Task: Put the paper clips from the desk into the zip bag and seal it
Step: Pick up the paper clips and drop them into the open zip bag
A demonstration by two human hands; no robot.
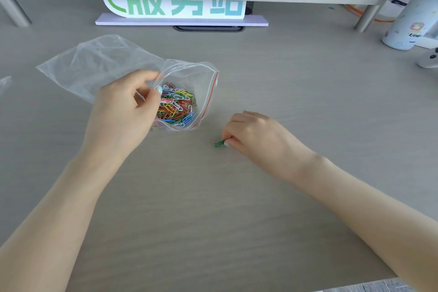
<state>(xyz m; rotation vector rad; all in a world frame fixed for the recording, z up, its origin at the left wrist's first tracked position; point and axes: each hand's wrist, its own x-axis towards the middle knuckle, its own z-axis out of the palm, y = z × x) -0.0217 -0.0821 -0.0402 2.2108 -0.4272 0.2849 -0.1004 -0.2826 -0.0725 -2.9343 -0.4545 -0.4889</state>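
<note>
Right hand (253, 135) fingers are pinched on a green paper clip (219, 143) on the desk (237, 208). Zip bag (99, 66) mouth is gripped wide by the left hand (128, 111); the clip should be dropped deep inside.

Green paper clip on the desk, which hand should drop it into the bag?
Right. The right hand already pinches the green paper clip, while the left hand holds the zip bag mouth open.

Open clear zip bag (99, 66) of colourful paper clips (176, 105); green clip (219, 143) outside.
</note>
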